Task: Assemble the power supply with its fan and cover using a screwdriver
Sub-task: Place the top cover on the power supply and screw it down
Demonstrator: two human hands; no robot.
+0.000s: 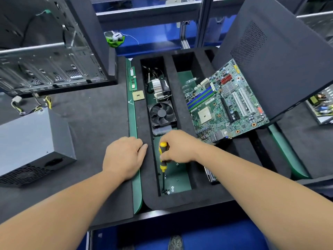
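A grey power supply box [34, 141] sits at the left of the black mat, its honeycomb vent facing me and its cables trailing behind. My right hand [177, 147] grips the yellow-and-black screwdriver [163, 159], whose tip points down at several small screws [170, 190] in the near end of the foam tray's middle slot. My left hand [124, 157] rests flat on the foam tray's left edge, fingers relaxed. A black fan [162, 114] lies in the same slot, just beyond my right hand.
The foam tray [203, 197] also holds a heatsink [159, 87], a CPU chip [138, 95], a RAM stick [132, 78] and a motherboard [227, 103]. An open computer case [48, 51] stands back left. A dark side panel [281, 51] leans at the right.
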